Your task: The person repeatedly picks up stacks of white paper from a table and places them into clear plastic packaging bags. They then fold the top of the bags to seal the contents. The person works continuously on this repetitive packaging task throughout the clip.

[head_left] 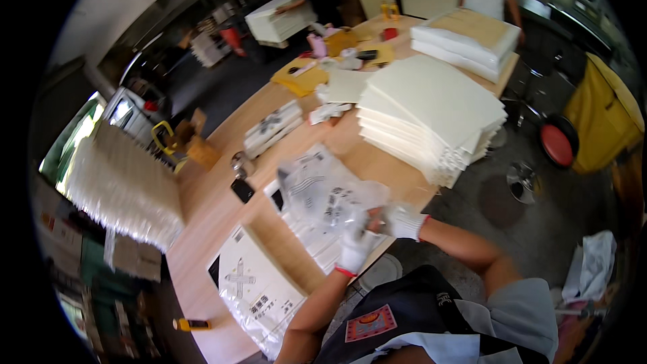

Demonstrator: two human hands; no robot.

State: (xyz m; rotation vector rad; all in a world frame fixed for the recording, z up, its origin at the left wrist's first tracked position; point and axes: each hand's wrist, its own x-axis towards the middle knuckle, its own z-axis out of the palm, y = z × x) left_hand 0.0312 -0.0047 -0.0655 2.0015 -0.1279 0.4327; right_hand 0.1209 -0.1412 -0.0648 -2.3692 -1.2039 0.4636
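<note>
A clear printed plastic bag [323, 185] spreads over the table in front of me, its near end at my hands. My left hand [356, 244], in a white glove with a red cuff and some fingertips bare, pinches the bag's near edge. Close beside it, my right hand [404, 221] in a matching glove is closed at the same edge; motion blurs its fingers. Under the bag lie more flat printed bags [313, 239]. To their left is a stack of cream printed packs [253, 273] in clear plastic.
A fanned stack of cream boards [431, 104] stands right of the bag, with wrapped white packs [465, 40] behind it. A black phone [242, 191], rolled bags [273, 127] and a yellow-handled cutter [191, 324] lie on the table [202, 236]. Bundled sheets [121, 182] stand left. Two people are farther back.
</note>
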